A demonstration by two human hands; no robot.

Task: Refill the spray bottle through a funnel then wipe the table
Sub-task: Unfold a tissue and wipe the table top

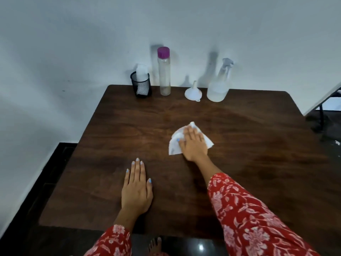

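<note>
**Right hand presses a tissue on the table**

A white tissue (174, 145) lies crumpled near the middle of the dark wooden table (258, 163), under the right hand (193, 143), whose fingers lie flat and straight on it. The left hand (136, 189) rests palm down on the bare wood, nearer the person, fingers straight and holding nothing. Along the far edge stand the spray bottle (219, 84), a white funnel (193, 92) just beside it, a clear bottle with a purple cap (163, 71) and a black mesh cup (141, 85).
</note>
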